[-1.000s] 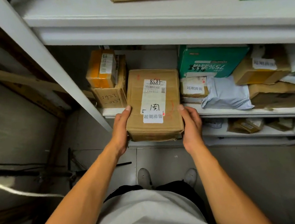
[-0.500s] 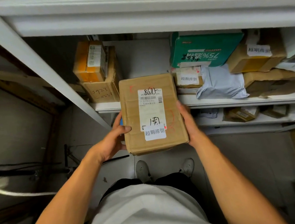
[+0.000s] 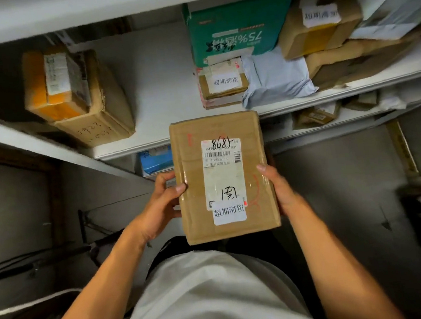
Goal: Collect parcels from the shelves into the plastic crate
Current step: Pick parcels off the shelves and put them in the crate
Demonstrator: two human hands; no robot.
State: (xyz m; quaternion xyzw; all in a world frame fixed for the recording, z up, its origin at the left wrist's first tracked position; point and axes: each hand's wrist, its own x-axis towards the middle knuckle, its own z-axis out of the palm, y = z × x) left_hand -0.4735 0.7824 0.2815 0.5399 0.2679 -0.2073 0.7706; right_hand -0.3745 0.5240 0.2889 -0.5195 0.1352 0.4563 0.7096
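Gripping the flat brown cardboard parcel (image 3: 223, 177) from both sides: left hand (image 3: 157, 209) curling round its left edge with the thumb lying over the taped top face, right hand (image 3: 283, 192) clasping the right edge, thumb tip resting on top near the white shipping label (image 3: 223, 173). Holding it in the air, face up, in front of the white-shirted torso (image 3: 208, 300) and clear of the near lip of the white metal shelf (image 3: 164, 96). Showing handwritten black digits at the far end of the label, a barcode beneath, and a smaller white sticker with printed characters (image 3: 229, 211) at the near end.

Standing on the shelf to the far left: a brown cardboard box with pen marks on its near face (image 3: 98, 120), carrying a smaller orange-taped carton (image 3: 53, 83) on top. Sitting to the far right: a green printed box (image 3: 238, 28), a small taped carton with a white sticker (image 3: 222, 85) just in front of it, a pale grey plastic mailer bag (image 3: 273, 77) touching that carton, and further brown cartons (image 3: 320, 26) piled beyond. Peeking out on the lower shelf, just left of the held parcel: a blue packet (image 3: 156, 160). Lying below everything: grey floor (image 3: 341, 196).
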